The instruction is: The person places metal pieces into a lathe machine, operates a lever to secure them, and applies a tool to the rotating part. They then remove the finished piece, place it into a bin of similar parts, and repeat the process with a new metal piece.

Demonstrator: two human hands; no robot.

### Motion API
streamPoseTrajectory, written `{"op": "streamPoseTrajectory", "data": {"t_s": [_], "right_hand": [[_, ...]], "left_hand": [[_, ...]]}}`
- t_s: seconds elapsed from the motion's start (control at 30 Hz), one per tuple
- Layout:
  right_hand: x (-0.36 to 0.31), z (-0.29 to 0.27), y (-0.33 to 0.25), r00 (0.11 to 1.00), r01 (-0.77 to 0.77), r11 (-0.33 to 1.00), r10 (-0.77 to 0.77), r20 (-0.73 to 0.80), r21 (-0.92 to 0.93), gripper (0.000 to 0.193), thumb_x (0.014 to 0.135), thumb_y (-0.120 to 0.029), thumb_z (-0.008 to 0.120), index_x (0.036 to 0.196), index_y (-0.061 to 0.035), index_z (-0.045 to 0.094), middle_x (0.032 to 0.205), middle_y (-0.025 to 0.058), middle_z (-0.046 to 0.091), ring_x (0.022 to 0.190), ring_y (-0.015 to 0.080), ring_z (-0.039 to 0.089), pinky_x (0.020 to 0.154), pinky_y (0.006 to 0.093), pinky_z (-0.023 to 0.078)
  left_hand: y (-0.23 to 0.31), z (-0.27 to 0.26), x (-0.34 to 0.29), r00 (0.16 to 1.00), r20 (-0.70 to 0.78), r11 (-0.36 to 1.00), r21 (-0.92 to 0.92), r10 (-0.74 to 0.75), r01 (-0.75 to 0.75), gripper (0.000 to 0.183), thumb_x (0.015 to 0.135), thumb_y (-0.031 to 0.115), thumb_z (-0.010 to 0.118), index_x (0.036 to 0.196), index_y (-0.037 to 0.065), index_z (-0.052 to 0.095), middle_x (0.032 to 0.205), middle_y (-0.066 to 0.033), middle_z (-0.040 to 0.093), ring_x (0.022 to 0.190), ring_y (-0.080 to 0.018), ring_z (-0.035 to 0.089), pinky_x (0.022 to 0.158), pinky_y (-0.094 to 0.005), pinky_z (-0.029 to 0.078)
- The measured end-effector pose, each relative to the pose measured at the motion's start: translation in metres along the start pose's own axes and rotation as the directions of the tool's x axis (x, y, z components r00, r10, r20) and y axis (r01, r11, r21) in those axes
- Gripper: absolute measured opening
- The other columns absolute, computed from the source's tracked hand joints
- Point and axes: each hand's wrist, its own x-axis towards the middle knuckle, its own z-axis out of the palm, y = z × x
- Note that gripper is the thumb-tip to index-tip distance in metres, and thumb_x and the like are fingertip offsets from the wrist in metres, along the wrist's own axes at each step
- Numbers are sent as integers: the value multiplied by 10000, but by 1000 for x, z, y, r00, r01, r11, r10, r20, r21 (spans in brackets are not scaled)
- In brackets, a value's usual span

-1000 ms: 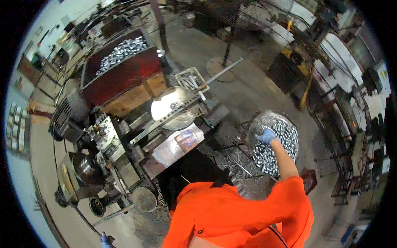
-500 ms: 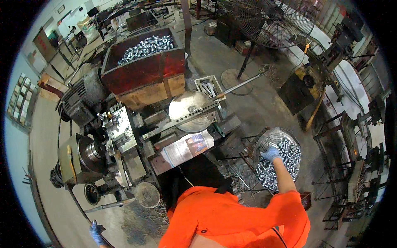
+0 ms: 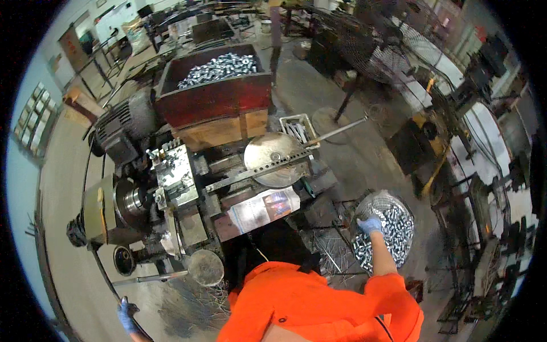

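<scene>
My left hand (image 3: 126, 317), in a blue glove, is closed round a long dark rod (image 3: 106, 273) at the lower left of the lathe-like machine. Off to the right, my right hand (image 3: 370, 224), also blue-gloved, is down among shiny short metal sleeves (image 3: 397, 233). They lie heaped in a round perforated metal basket (image 3: 380, 198). The right fingertips are hard to make out, so I cannot see whether they hold a sleeve. Between my hands stands the machine with its chuck (image 3: 132, 200), tool slide (image 3: 175, 174) and round metal plate (image 3: 265, 154).
A red bin (image 3: 216, 101) full of similar metal parts sits behind the machine, beside a motor (image 3: 128, 122). A printed paper sheet (image 3: 265, 210) lies at the machine's front. A small white crate (image 3: 299, 126), a large fan (image 3: 382, 43) and other machinery stand at the right.
The view has shifted, so the machine and bin appear a little further right and lower. My right hand stays in the basket; my left hand stays on the rod.
</scene>
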Motion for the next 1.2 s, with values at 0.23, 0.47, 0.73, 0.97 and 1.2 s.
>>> {"op": "streamPoseTrajectory", "data": {"t_s": [0.23, 0.47, 0.73, 0.97, 1.2], "right_hand": [[10, 2, 14, 978, -132, 982, 107, 179, 135, 619, 712, -547, 574, 1010, -7, 626, 1064, 218, 596, 1020, 341, 564, 860, 400, 445], [76, 55, 106, 856, 333, 824, -59, -514, 459, 362, 798, -350, 626, 973, -41, 555, 765, 79, 622, 612, 212, 581, 527, 358, 471], [-33, -189, -206, 820, 508, 120, -370, -436, 853, 234, 862, -194, 566, 846, 16, 668, 823, 48, 639, 732, 117, 564, 695, 274, 463], [-193, -218, -490, -51, 932, -169, -937, -346, 321, 256, 683, -204, 717, 831, 1, 673, 1048, 182, 584, 1020, 299, 553, 885, 352, 432], [-231, -166, -619, -111, 949, -164, -973, 200, -269, 553, 738, -537, 549, 778, 3, 656, 864, 204, 619, 786, 339, 578, 770, 394, 447]], "left_hand": [[42, 36, -46, 991, 7, 988, 81, 132, -132, 337, 793, 340, 646, 836, 23, 541, 591, -76, 555, 491, -164, 551, 477, -304, 476], [30, 53, -24, 995, 38, 996, -14, 89, -89, 435, 761, 354, 675, 949, -21, 562, 618, -93, 568, 512, -177, 571, 481, -303, 485], [37, 44, -42, 987, -76, 953, 280, 139, -113, 380, 765, 312, 645, 967, -3, 580, 662, -121, 600, 559, -205, 600, 508, -324, 488], [79, 58, -82, 954, -172, 418, 907, 246, 56, 504, 761, 431, 581, 1119, 78, 550, 959, -187, 619, 905, -338, 590, 810, -424, 448], [42, 32, -138, 966, -212, 459, 880, 147, 123, 428, 762, 422, 586, 1004, 70, 570, 910, -176, 624, 875, -340, 591, 779, -445, 442]]}}
